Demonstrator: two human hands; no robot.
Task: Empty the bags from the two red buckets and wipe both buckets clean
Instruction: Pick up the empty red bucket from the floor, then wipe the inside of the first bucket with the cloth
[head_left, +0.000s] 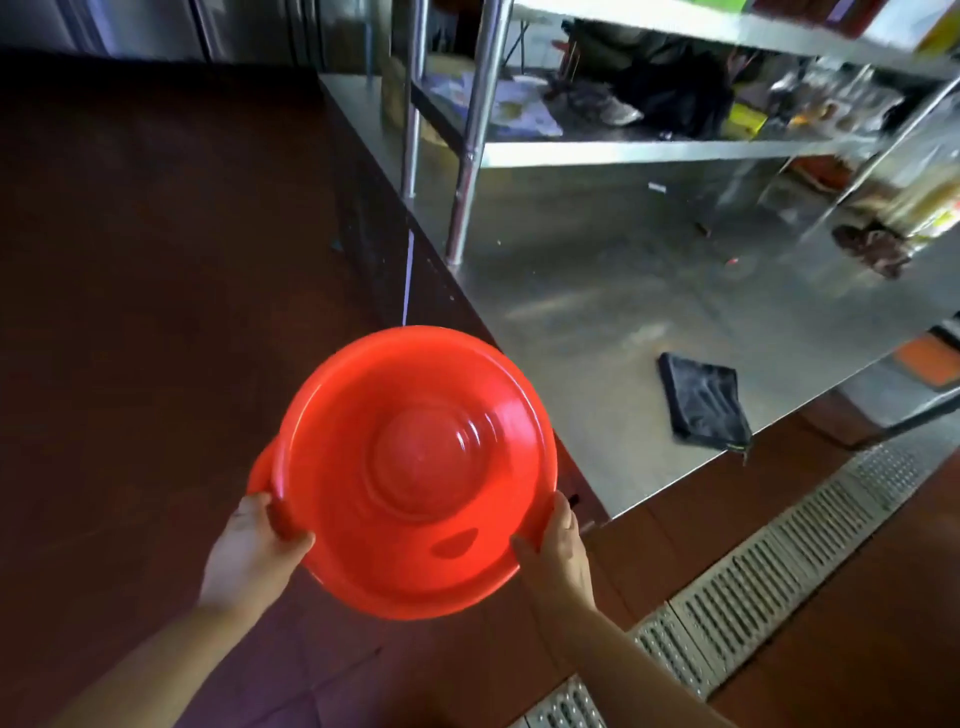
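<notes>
Between the two hands, held in the air above the dark red floor (156, 260), is a red bucket (415, 467). It is a wide, shallow vessel with its opening turned toward the camera, and its inside shows nothing in it. A second red rim (258, 475) shows behind it on the left, so two buckets may be nested; this cannot be confirmed.

The left hand (254, 545) grips the rim at the lower left, thumb curled over the edge into the bucket, remaining fingers hidden behind the wall. The right hand (558, 545) grips the rim at the lower right, thumb laid on the inner edge and fingers wrapped round the outside. Both forearms enter from the bottom of the view.

Beyond the right hand, up and to the right, stands a steel tabletop (597, 312). A dark folded cloth (704, 402) lies on it near its front edge, well apart from the bucket. A brown crumpled rag (872, 249) lies farther back toward the right. Above the tabletop rises a steel shelf (649, 150) on round posts, carrying blurred items that cannot be identified.

Below the right forearm, a metal drain grate (753, 571) runs diagonally across the floor.
</notes>
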